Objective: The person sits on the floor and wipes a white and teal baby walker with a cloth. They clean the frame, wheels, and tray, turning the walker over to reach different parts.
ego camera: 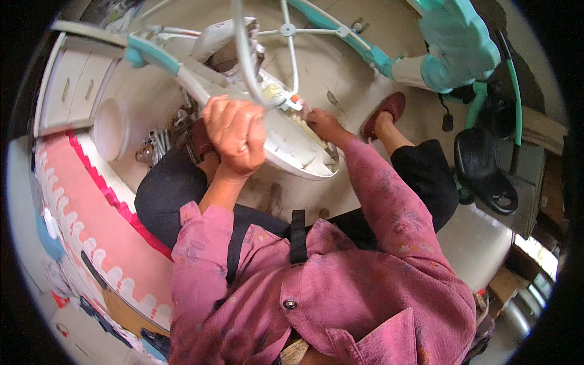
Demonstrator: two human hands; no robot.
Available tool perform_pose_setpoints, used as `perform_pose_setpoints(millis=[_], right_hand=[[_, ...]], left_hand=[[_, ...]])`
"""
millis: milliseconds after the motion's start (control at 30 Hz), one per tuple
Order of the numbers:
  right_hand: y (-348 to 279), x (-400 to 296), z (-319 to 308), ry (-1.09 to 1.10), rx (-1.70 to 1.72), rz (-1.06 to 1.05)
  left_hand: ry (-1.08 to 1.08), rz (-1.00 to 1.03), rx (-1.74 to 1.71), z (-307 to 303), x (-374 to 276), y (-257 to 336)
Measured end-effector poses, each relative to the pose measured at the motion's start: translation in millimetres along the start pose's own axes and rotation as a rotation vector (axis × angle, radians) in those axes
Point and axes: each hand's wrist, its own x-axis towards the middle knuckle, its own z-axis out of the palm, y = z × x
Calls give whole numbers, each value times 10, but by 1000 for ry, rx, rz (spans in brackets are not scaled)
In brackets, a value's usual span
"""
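A white and teal metal-tube frame (288, 30) with round joints stands before me. My left hand (235, 134) is closed in a fist around a white tube of it. Below lies a long white plastic housing (296, 153), hollow side up, with ribs and small parts inside. An orange piece (294, 98) sits at the housing's upper end. My right hand (325, 125) is at the housing's right edge, fingers bent against something pale; its fingertips are partly hidden, so I cannot tell whether it holds anything.
Several metal parts (157, 145) lie on the floor by my left knee, near a white bucket (109, 130). A white cabinet (75, 82) and a bed with a pink cover (91, 214) stand at the left. At the right are a teal padded object (458, 45) and a black plastic seat (479, 169).
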Motion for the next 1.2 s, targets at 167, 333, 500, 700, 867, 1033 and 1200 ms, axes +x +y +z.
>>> perform_pose_setpoints(millis=[167, 333, 500, 700, 867, 1033, 1200], right_hand=[[-297, -293, -525, -528, -86, 419], [-623, -311, -1047, -217, 54, 306], [-2017, -323, -1441, -2, 666, 527], [-2447, -521, -848, 252, 175, 43], [-2451, -428, -558, 493, -68, -37], [-2426, -413, -554, 520, -69, -66], [-2417, -390, -560, 550, -91, -77]], left_hand=[[90, 40, -18, 8, 8, -53], [126, 28, -13, -4, 36, 13], [181, 16, -1, 2, -24, -23], [202, 7, -18, 60, -54, 21], [183, -4, 0, -5, -72, 63], [95, -13, 72, -22, -201, 158], [241, -101, -208, -120, -225, 119]])
